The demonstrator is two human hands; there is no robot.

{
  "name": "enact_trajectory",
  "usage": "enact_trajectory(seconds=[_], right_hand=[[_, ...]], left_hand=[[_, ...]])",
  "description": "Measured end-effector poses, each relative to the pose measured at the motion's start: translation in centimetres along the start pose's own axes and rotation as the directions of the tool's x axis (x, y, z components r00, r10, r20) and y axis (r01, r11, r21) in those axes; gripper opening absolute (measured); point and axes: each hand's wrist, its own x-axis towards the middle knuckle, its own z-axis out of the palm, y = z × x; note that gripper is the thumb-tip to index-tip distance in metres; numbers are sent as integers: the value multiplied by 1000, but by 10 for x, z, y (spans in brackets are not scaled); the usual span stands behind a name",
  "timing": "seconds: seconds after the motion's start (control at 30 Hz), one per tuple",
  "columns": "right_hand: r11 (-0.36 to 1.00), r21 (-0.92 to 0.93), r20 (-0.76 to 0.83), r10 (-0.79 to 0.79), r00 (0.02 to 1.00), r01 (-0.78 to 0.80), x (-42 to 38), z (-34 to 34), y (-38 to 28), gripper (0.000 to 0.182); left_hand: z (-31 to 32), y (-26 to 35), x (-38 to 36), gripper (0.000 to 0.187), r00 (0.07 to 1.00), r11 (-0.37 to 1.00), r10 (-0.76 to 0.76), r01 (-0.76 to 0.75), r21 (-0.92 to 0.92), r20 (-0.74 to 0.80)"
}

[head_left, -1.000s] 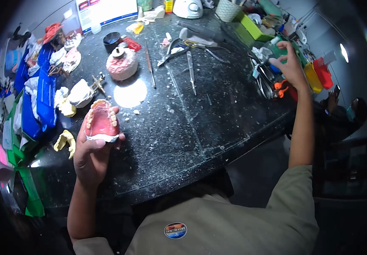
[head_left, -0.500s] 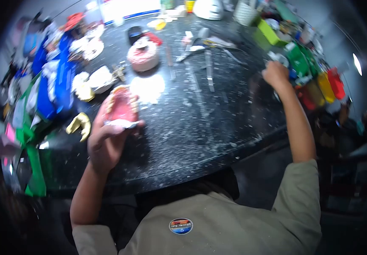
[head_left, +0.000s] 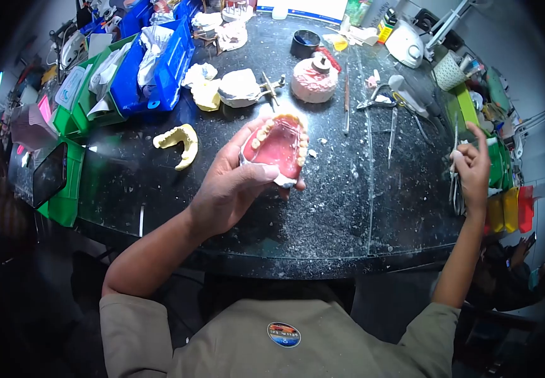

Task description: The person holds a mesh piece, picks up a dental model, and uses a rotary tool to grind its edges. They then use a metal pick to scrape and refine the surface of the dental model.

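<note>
My left hand [head_left: 231, 183] is closed around a denture on a plaster model [head_left: 278, 146], with its pink palate and cream teeth facing up. The thumb presses on its near edge, where white plaster shows. At the far right of the table, my right hand [head_left: 473, 170] has thumb and fingers pinched on a thin metal tool [head_left: 456, 129], the index finger raised. The tool's exact kind is too small to tell. A yellowish horseshoe-shaped dental piece [head_left: 184, 146] lies to the left of my left hand.
Farther back stand a round pink flask-like block [head_left: 314, 82], a black cup [head_left: 304, 43] and white plaster models [head_left: 239, 88]. Pliers [head_left: 376, 97] and slim tools [head_left: 347, 104] lie right of centre. Blue bins [head_left: 174, 69] line the left; white debris dusts the dark tabletop [head_left: 323, 233].
The view has swung left, so the table appears farther right. My right hand has gone from a closed fist to a pinch with the thin metal tool showing. My left hand still holds the denture.
</note>
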Motion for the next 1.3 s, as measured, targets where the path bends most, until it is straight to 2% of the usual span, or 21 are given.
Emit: enact_trajectory(seconds=[0.07, 0.1, 0.17, 0.2, 0.23, 0.3, 0.37, 0.43, 0.53, 0.67, 1.1, 1.2, 1.23, 1.3], right_hand=[[915, 401, 3, -47, 999, 42, -8, 19, -36, 42], [846, 532, 77, -103, 992, 47, -10, 22, -45, 40], [629, 777, 185, -274, 944, 30, -16, 39, -71, 35], [490, 870, 185, -425, 886, 53, -17, 56, -83, 31], [433, 901, 209, -459, 864, 12, -15, 70, -94, 34], [548, 829, 229, -514, 826, 111, -17, 91, -112, 43], [700, 636, 175, -542, 822, 326, -20, 112, -118, 43], [737, 532, 149, -566, 811, 416, -24, 126, -117, 43], [735, 462, 138, -612, 779, 496, -27, 133, -108, 27], [777, 483, 88, -503, 860, 405, -38, 146, -107, 18], [763, 399, 60, -576, 815, 510, -39, 151, -103, 21], [722, 343, 62, -656, 752, 601, -40, 152, -101, 23], [719, 306, 93, -674, 733, 623, -40, 152, -102, 16], [740, 363, 94, -634, 768, 566, -40, 153, -104, 15]], left_hand=[[3, -5, 1, 66, 999, 1000, 20, -20, 14, -26], [3, -8, 1, 57, 999, 999, 48, -48, 19, -18], [4, -9, 1, 55, 998, 996, 66, -65, 67, -17], [4, -9, 1, 55, 997, 993, 76, -74, 91, -16], [4, -8, 0, 54, 997, 994, 67, -64, 89, -26], [7, -5, 0, 53, 997, 996, 51, -47, 80, -49], [8, -2, 0, 54, 997, 998, 8, -3, 65, -73], [6, -1, 0, 55, 995, 998, -17, 24, 66, -94], [3, -1, 1, 56, 993, 994, -37, 47, 98, -108], [2, 1, -1, 56, 992, 988, -63, 78, 136, -112], [4, -5, -2, 52, 993, 985, -19, 39, 171, -116], [2, -2, -3, 51, 996, 972, -27, 47, 231, -90], [1, -4, -2, 51, 995, 966, 3, 21, 257, -96], [0, -8, -1, 51, 993, 950, 64, -29, 310, -104]])
